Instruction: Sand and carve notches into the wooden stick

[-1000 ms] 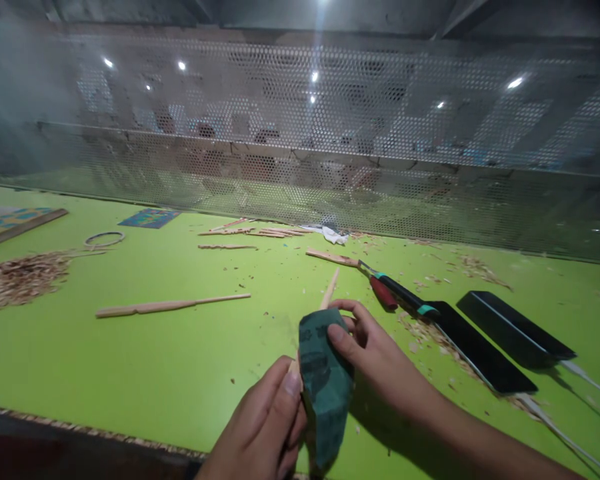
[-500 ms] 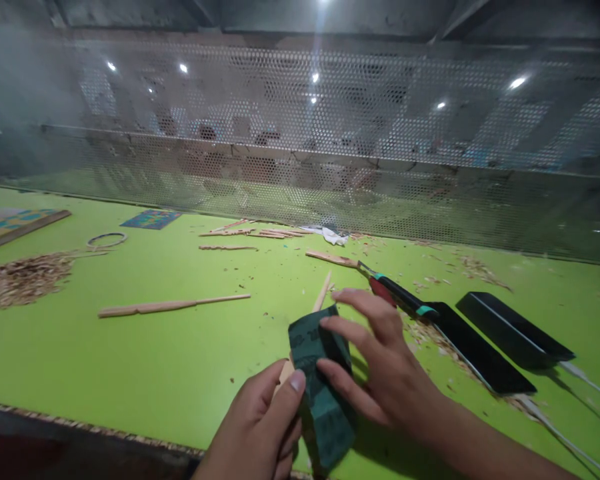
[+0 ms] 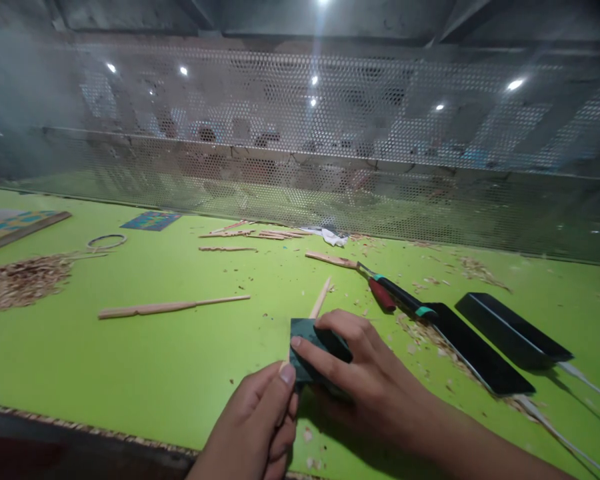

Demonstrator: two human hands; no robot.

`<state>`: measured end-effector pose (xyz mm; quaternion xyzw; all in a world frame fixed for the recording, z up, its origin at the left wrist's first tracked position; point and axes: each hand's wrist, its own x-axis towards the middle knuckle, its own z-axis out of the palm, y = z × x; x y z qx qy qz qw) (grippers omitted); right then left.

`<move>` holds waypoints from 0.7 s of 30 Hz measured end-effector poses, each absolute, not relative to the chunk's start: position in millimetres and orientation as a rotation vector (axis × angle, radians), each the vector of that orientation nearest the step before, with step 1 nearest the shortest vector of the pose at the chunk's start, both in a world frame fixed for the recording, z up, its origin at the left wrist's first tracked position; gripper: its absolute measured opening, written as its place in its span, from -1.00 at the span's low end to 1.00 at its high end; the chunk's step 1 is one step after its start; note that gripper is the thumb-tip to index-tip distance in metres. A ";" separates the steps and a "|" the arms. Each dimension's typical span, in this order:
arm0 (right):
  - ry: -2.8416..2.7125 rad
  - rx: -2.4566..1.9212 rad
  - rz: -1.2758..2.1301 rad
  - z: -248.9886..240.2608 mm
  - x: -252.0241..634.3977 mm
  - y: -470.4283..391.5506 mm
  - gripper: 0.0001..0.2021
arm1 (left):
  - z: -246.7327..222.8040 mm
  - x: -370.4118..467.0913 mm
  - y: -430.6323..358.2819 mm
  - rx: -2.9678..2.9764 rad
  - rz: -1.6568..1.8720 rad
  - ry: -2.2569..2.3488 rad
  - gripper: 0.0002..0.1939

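In the left hand (image 3: 260, 417), a pale wooden stick (image 3: 321, 298) is pinched, partly covered by a dark green sheet (image 3: 317, 339). The sheet is touched by the right hand (image 3: 375, 380), fingers parted; any grip underneath cannot be told. Below, the green table (image 3: 130, 373) is strewn with shavings (image 3: 25, 283).

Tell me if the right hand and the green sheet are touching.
Touching: the head view shows two fingers of the right hand resting on the green sheet, overlapping its upper face.
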<state>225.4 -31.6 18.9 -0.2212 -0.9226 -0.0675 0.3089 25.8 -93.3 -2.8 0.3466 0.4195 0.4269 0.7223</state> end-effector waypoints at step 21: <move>-2.434 -0.321 -0.198 28.2 237.7 -17.2 -0.69 | 7.8 27.6 -95.2 0.787 0.881 1.110 -0.27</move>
